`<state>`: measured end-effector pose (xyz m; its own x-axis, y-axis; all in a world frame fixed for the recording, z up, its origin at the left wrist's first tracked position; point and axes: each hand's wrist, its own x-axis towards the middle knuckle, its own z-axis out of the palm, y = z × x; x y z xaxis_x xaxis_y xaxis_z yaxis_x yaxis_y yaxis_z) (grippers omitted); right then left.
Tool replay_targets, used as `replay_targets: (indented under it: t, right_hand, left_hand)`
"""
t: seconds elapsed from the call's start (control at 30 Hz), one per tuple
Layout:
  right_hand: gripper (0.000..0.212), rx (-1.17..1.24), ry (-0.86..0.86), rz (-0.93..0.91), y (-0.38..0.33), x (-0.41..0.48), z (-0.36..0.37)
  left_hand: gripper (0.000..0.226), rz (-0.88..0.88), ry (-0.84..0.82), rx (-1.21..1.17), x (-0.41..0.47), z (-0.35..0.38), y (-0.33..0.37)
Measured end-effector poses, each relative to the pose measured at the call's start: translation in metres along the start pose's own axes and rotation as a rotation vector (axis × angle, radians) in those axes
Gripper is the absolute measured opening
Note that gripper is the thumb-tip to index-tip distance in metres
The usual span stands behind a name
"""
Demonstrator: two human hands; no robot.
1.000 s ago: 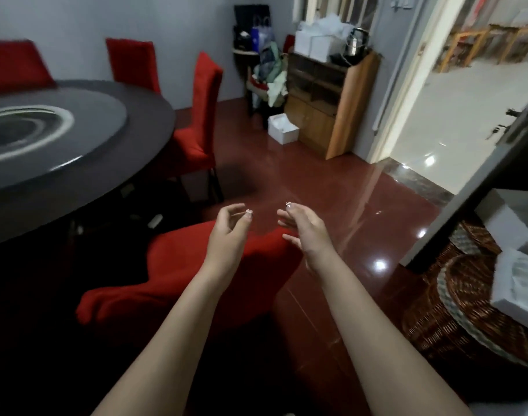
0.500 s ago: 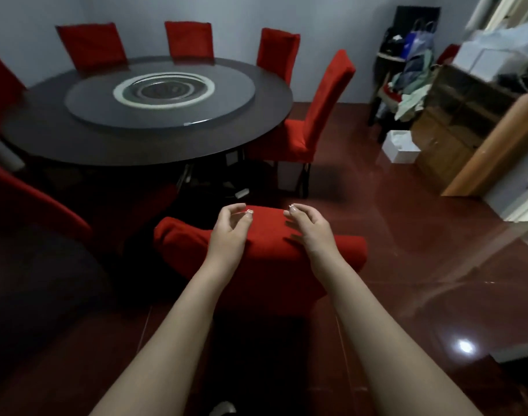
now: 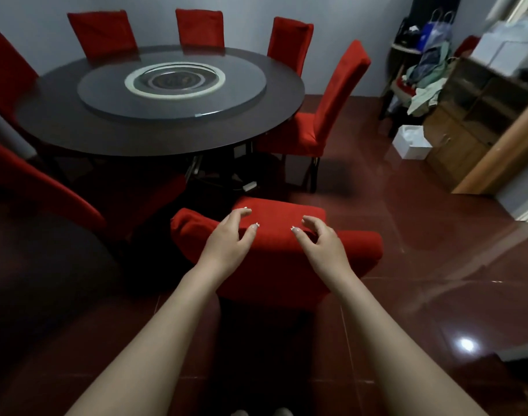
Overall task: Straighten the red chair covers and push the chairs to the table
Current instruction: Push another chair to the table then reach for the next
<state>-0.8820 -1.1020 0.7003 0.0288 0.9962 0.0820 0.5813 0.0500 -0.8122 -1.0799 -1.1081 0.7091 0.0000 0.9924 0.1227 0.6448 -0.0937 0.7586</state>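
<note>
**Step in hand: straighten the cover on the nearest chair**

At the left, a side chair (image 3: pixel 40 187) stands beside the round worktop (image 3: pixel 55 130), and more red chairs ring the far edge. The nearest chair (image 3: pixel 286 280) stands at centre, apart from the worktop, with its back toward the person. Its red cover (image 3: pixel 193 226) looks bunched along the top of the backrest, and its left corner sags.

The left hand (image 3: pixel 226 238) is over the left half of the backrest top, fingers spread and loosely curled, gripping nothing. The right hand (image 3: pixel 319 244) is over the right half with its fingers more curled. It appears to hold nothing, and contact with the fabric cannot be confirmed.

Recommended procedure:
1. Pinch the cover at both top corners, not at the middle.
2. Pull outward and down evenly, so that the seam probably settles square on the frame.
3. Smooth the back panel.
4. Push at the backrest top with both hands, straight toward the worktop.

At the right, another chair (image 3: pixel 325 115) is turned at an angle to the worktop and likely needs the same treatment.
</note>
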Motion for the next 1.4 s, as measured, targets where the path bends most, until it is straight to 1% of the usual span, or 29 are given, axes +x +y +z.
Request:
replay_targets:
  t: [0.1, 0.27, 0.33, 0.43, 0.5, 0.53, 0.67, 0.7, 0.8, 0.87, 1.03, 1.1, 1.23, 1.4]
  right_hand:
    - [0.059, -0.247, -0.011, -0.086, 0.006, 0.001, 0.001]
    - [0.074, -0.577, -0.004, -0.198, 0.014, -0.003, 0.011]
    - [0.079, -0.676, 0.017, -0.235, 0.018, -0.002, 0.012]
    - [0.084, -0.756, 0.045, -0.268, 0.023, -0.001, 0.011]
    - [0.085, -0.774, 0.056, -0.293, 0.027, 0.0, 0.01]
    - [0.085, -0.773, 0.061, -0.311, 0.028, 0.002, 0.009]
    - [0.083, -0.761, 0.119, -0.409, 0.034, 0.012, 0.006]
    - [0.081, -0.769, 0.149, -0.446, 0.035, 0.012, 0.004]
    - [0.076, -0.765, 0.231, -0.535, 0.039, 0.017, 0.006]
    - [0.074, -0.765, 0.268, -0.576, 0.041, 0.019, 0.007]
    - [0.072, -0.751, 0.305, -0.641, 0.05, 0.029, 0.002]
    - [0.072, -0.748, 0.309, -0.655, 0.052, 0.034, -0.001]
    - [0.072, -0.719, 0.288, -0.688, 0.063, 0.049, -0.013]
    - [0.073, -0.693, 0.25, -0.762, 0.074, 0.076, -0.025]
  left_hand:
    - [0.048, 0.074, -0.1, 0.169, 0.007, -0.003, -0.003]
    - [0.061, 0.266, -0.26, 0.532, 0.023, -0.005, -0.021]
    - [0.065, 0.318, -0.306, 0.617, 0.031, -0.008, -0.028]
    - [0.076, 0.374, -0.376, 0.712, 0.041, -0.015, -0.036]
    - [0.088, 0.363, -0.404, 0.719, 0.047, -0.019, -0.04]
    - [0.09, 0.34, -0.398, 0.707, 0.048, -0.019, -0.041]
    - [0.079, 0.212, -0.344, 0.66, 0.044, -0.014, -0.045]
    - [0.082, 0.189, -0.347, 0.663, 0.042, -0.012, -0.043]
    - [0.1, 0.15, -0.368, 0.7, 0.043, -0.017, -0.039]
    - [0.104, 0.129, -0.374, 0.726, 0.045, -0.02, -0.036]
    - [0.085, 0.075, -0.445, 0.773, 0.054, -0.014, -0.029]
    - [0.085, 0.059, -0.448, 0.773, 0.055, -0.012, -0.027]
    - [0.094, 0.037, -0.409, 0.75, 0.059, 0.001, -0.017]
    - [0.098, -0.038, -0.376, 0.743, 0.064, 0.015, -0.006]
